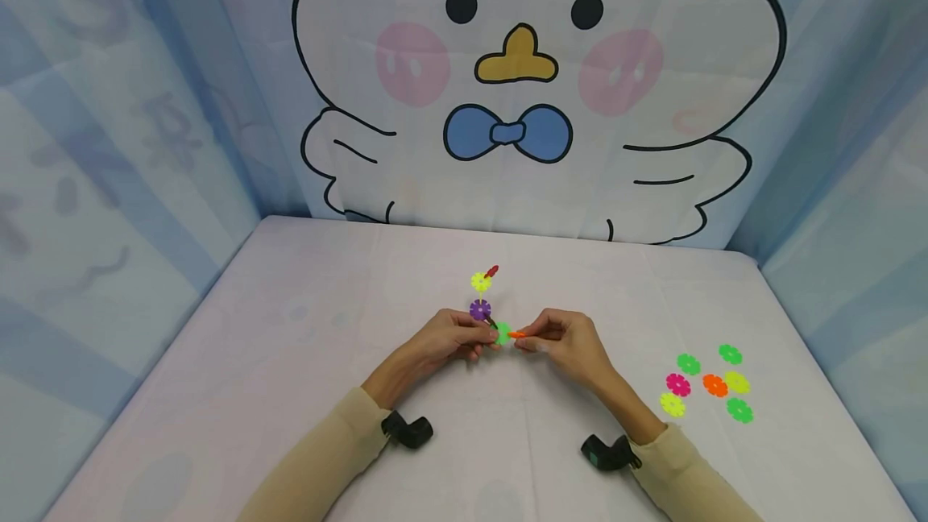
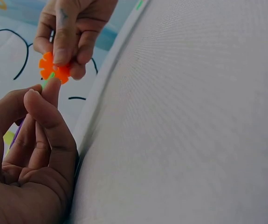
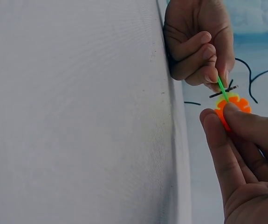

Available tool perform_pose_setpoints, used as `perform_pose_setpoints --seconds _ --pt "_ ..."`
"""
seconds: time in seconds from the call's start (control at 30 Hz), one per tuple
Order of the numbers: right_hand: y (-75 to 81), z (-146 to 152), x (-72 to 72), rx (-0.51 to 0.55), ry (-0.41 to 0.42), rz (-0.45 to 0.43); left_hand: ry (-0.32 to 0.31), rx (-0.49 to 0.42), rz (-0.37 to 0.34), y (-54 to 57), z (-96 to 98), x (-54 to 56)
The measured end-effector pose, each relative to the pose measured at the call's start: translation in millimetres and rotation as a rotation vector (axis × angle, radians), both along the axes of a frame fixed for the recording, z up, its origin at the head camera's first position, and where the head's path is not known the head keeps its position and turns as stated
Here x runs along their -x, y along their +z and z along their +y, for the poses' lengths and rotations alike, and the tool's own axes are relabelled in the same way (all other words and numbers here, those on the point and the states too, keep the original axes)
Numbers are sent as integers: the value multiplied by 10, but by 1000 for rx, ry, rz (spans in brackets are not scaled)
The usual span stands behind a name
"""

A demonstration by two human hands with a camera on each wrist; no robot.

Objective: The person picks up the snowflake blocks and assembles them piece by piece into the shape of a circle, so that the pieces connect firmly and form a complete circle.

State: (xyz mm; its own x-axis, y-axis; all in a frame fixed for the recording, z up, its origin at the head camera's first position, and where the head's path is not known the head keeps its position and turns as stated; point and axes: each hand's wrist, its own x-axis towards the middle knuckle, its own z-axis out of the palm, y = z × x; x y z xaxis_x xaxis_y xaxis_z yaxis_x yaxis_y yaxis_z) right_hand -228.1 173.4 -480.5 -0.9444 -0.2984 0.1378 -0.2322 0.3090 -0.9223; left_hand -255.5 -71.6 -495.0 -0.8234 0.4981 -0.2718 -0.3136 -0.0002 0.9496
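Observation:
My left hand point(image 1: 451, 337) pinches a green notched snowflake disc point(image 1: 503, 333) between thumb and fingertips. My right hand point(image 1: 571, 342) pinches an orange snowflake disc point(image 2: 45, 66), held edge-on in the head view. In both wrist views the orange disc meets the green one's edge at a cross angle, right at the notches. From the green disc a linked chain runs up and away: a dark disc point(image 1: 490, 321) seen edge-on, a purple disc point(image 1: 480, 310), a yellow disc point(image 1: 481, 281) and a tilted red disc point(image 1: 493, 271). Fingers hide part of the green disc.
Several loose snowflake discs lie at the right of the table point(image 1: 326, 280): green point(image 1: 730, 354), pink point(image 1: 677, 384), orange point(image 1: 714, 385) and yellow point(image 1: 673, 404) among them. A printed curtain point(image 1: 507, 200) hangs behind the table. Black wrist cameras point(image 1: 408, 430) sit at both sleeves.

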Motion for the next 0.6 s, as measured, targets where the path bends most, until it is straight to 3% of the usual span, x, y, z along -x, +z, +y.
perform_pose_setpoints --seconds 0.2,0.6 --pt "2 -11 2 0 14 29 -10 1 5 -5 1 8" --pt "24 -29 -4 -47 -40 28 19 15 28 -7 41 -16"
